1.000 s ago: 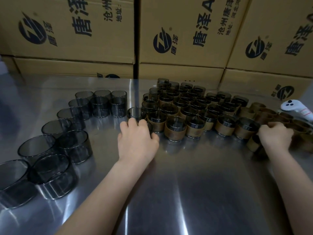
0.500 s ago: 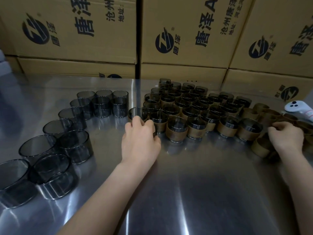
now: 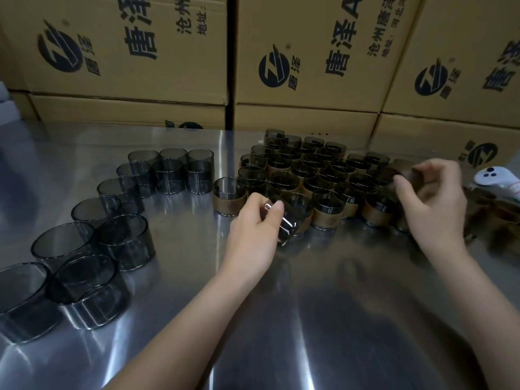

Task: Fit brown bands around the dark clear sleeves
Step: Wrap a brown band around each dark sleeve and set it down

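My left hand (image 3: 254, 235) grips a bare dark clear sleeve (image 3: 287, 223), tilted and lifted just in front of the banded group. My right hand (image 3: 430, 204) pinches a brown band (image 3: 409, 175) above the right end of that group; the hand is blurred. Several sleeves with brown bands (image 3: 323, 190) stand packed together in the middle of the steel table (image 3: 309, 319). Several bare dark sleeves (image 3: 123, 240) curve along the left side. Loose brown bands (image 3: 495, 209) lie at the far right.
Stacked cardboard boxes (image 3: 309, 66) wall off the back of the table. A white controller (image 3: 498, 178) lies at the right edge beside the loose bands. The table's near half shows only reflections.
My left hand has lifted a bare sleeve off the table and tilted it. My right hand has risen from the loose bands, moving left with a brown band.
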### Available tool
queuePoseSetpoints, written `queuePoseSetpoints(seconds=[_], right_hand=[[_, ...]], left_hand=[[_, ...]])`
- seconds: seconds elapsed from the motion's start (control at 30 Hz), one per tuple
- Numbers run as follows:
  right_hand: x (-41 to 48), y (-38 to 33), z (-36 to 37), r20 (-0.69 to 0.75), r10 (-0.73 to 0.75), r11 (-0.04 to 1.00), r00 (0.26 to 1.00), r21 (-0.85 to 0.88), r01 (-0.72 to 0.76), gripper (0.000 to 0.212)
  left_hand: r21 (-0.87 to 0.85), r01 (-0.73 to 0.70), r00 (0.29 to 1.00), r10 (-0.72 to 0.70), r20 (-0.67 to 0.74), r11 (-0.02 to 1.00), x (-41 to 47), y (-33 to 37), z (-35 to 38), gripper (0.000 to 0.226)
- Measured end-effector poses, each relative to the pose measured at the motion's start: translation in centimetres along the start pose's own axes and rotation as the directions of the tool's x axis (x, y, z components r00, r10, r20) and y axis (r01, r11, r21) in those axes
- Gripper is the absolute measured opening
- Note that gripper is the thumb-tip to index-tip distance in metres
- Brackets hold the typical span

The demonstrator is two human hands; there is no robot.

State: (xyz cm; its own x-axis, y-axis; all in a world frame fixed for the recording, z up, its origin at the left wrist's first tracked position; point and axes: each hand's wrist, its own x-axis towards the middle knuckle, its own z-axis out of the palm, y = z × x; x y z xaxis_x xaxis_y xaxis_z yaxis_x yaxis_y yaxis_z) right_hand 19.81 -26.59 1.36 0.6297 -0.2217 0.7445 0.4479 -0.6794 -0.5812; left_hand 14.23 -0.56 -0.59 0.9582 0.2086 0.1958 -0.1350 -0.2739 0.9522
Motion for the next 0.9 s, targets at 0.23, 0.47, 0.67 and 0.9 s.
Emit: queuePoseSetpoints(seconds=[0.23, 0.47, 0.67, 0.9], right_hand=[[-2.3, -2.8, 2.7, 0.159, 0.03, 0.94, 0.987, 0.331, -0.082, 0.021], [-3.5, -4.4, 3.7, 0.301, 0.129, 0.845, 0.945, 0.465, -0.263, 0.028], [-4.1, -5.3, 4.2, 0.388, 0.206, 0.748, 0.898, 0.53, -0.4, 0.028], [-4.8, -6.0, 4.9, 0.543, 0.173, 0.686, 0.821, 0.532, -0.497, 0.04]], left_hand=[[-0.553, 0.312, 0.949, -0.274, 0.153, 0.772, 0.5, 0.3, 0.2, 0.021], [-0.614, 0.465, 0.885, -0.337, 0.321, 0.637, 0.5, 0.4, -0.2, 0.033], [-0.523, 0.599, 0.794, -0.361, 0.49, 0.607, 0.2, -0.1, 0.7, 0.038], [-0.545, 0.613, 0.782, -0.341, 0.522, 0.572, 0.6, -0.9, 1.1, 0.035]])
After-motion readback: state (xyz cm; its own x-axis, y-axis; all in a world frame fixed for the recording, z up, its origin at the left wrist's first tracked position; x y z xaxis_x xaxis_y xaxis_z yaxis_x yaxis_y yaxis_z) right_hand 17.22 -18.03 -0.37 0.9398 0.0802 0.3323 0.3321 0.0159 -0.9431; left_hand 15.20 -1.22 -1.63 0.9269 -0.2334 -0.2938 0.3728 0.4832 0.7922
